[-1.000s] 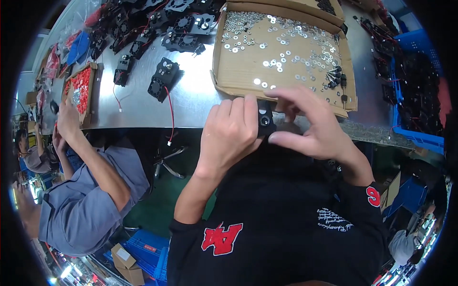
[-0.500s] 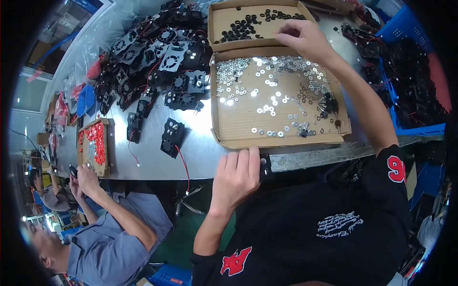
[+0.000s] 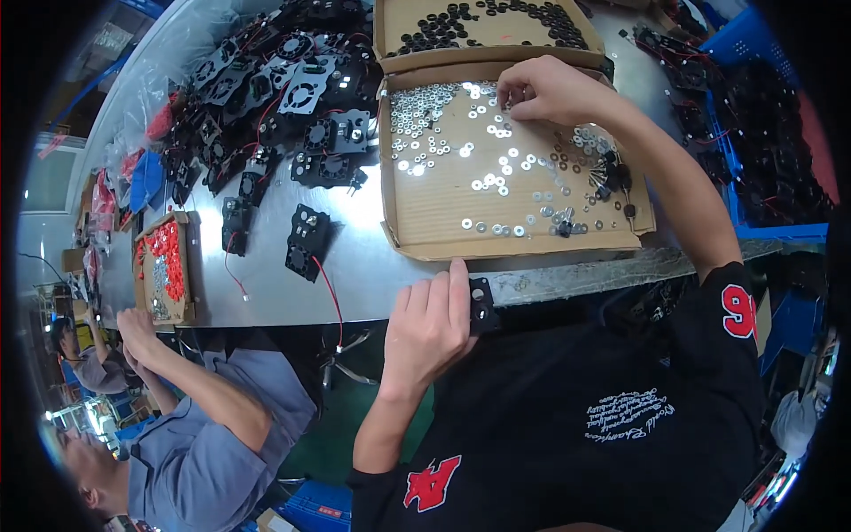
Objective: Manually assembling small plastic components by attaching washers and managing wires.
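My left hand (image 3: 429,321) is closed around a small black part (image 3: 482,306) with holes in its face, at the table's front edge; most of the part is hidden by the fingers. My right hand (image 3: 557,92) reaches over a shallow cardboard tray (image 3: 430,217) of loose metal washers (image 3: 421,113). Its fingers are curled, with thumb and fingertips close together among the washers; whatever lies between them is too small to make out. Behind it, a second cardboard tray (image 3: 483,55) holds black rings (image 3: 563,27).
Black fan assemblies (image 3: 306,89) are heaped at the back left. One black unit (image 3: 307,241) with a red cable lies left of the washer tray. A co-worker's hand (image 3: 137,332) is beside a tray of red pieces (image 3: 175,266). A blue crate (image 3: 780,232) stands right.
My right hand has come nearer, from the tray of black rings to the washers. My left hand still grips the black part. The co-worker's hands have shifted slightly, and the whole view has moved a little.
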Demonstrator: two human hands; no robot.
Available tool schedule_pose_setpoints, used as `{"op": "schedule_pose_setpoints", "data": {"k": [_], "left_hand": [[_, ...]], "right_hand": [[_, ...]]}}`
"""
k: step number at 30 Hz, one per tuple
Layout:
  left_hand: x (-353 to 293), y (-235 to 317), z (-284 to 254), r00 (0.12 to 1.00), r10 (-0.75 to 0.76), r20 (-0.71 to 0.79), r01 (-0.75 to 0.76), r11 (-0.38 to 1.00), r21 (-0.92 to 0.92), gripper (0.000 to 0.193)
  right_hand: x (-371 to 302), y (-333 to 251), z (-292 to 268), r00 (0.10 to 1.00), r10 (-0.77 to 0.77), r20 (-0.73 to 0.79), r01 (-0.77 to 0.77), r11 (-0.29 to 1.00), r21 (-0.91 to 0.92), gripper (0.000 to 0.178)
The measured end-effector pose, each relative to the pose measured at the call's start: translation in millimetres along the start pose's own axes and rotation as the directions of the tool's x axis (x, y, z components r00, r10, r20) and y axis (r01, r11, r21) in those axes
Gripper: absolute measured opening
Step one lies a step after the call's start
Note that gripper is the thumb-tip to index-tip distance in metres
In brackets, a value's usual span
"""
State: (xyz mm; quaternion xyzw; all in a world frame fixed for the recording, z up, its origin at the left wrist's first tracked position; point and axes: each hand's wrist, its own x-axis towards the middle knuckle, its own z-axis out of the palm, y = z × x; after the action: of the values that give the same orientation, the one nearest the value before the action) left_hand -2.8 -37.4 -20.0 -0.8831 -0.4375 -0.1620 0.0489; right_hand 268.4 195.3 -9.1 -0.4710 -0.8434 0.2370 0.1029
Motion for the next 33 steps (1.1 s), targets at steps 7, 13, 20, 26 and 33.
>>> {"op": "schedule_pose_setpoints", "data": {"k": [7,13,20,26,33], "left_hand": [[-8.8,10.7,-2.2,0.999,-0.028,0.014,0.029,0.998,-0.063,0.065],[-7.0,16.6,-8.8,0.999,-0.05,0.009,0.051,0.991,-0.121,0.065],[-3.5,11.7,-9.3,0.999,-0.033,0.015,0.035,0.992,-0.118,0.081],[3.8,9.6,-12.1,0.994,-0.04,0.104,0.056,0.986,-0.159,0.078],[10.4,11.7,-11.0,0.978,-0.085,0.189,0.12,0.976,-0.183,0.067]], "right_hand": [[15.8,-19.0,-9.6,0.99,0.036,0.133,-0.028,0.998,-0.06,0.018],[10.3,-29.9,-15.7,0.991,0.052,0.125,-0.045,0.997,-0.058,0.015],[-56.6,-62.9,10.6,0.996,0.058,-0.074,0.003,0.765,0.644,0.017],[-124.6,-130.0,41.3,0.927,-0.317,-0.2,0.371,0.855,0.362,0.012],[-144.3,-137.3,64.0,0.827,-0.489,-0.277,0.527,0.845,0.083,0.024]]}}
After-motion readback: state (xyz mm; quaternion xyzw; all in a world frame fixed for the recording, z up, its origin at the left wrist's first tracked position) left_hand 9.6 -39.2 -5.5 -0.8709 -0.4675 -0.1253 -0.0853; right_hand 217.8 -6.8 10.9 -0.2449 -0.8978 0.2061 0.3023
